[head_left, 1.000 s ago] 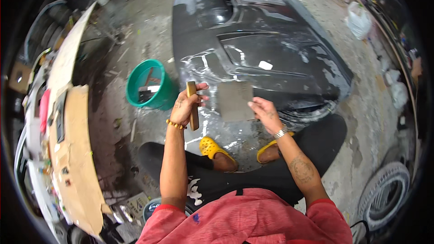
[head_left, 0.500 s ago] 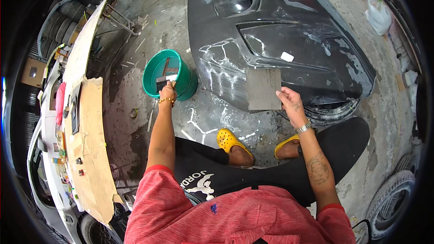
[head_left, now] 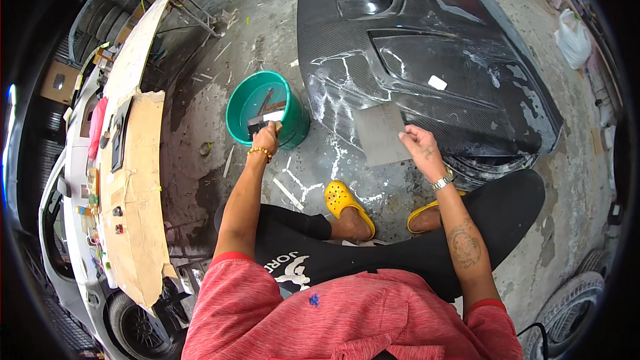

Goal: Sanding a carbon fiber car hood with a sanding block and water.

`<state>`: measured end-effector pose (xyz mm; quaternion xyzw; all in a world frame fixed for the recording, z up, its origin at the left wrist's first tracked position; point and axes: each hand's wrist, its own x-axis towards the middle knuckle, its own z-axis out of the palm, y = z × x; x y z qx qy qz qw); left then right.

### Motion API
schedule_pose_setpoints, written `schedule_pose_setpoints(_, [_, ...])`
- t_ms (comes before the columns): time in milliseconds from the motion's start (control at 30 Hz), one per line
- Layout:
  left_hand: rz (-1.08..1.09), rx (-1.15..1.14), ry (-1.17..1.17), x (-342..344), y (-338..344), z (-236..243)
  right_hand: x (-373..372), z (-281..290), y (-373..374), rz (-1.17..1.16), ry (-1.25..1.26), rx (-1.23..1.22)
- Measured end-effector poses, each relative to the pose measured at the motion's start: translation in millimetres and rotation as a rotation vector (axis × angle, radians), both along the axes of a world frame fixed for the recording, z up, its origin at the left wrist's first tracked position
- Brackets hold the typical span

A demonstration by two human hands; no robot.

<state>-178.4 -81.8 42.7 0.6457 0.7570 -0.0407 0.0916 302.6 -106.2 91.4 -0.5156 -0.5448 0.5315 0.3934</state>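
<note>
My left hand (head_left: 267, 139) reaches over the near rim of a green bucket (head_left: 298, 123), its fingers closed on a small flat dark piece (head_left: 255, 127) with a pale part beside it. Its exact kind is unclear. Inside the bucket is water, with a brownish strip in it. In my right hand (head_left: 423, 152), pinched by its right edge, is a grey sheet of sandpaper (head_left: 381, 135), held tilted in the air. Beyond the sheet lies a black carbon-fibre car hood (head_left: 427, 53), wet and streaked with white. A white rounded block (head_left: 437, 83) rests on the hood.
A tire (head_left: 490, 165) lies under the hood's near edge. To my left stand a brown board (head_left: 143, 207) with small items along it and a white car (head_left: 77, 247). More tires (head_left: 570, 313) are at lower right. A white plastic bag (head_left: 573, 39) lies at far right.
The whole view has shifted, so the bucket and hood appear further right. My right hand has brought the sandpaper slightly left and tilted it. My left hand stays at the bucket's rim.
</note>
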Motion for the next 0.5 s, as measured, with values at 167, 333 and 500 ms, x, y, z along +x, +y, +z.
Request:
schedule_pose_setpoints(167, [-0.082,-0.068,-0.075,29,-28,5,-24,-1,-16,0.083,-0.172,0.163])
schedule_pose_setpoints(333, [-0.266,-0.133,-0.161,31,-42,19,-36,-7,-34,0.341,-0.435,0.162])
schedule_pose_setpoints(500, [0.070,-0.348,-0.663,14,-17,35,-38,-25,-56,0.535,-0.517,0.284])
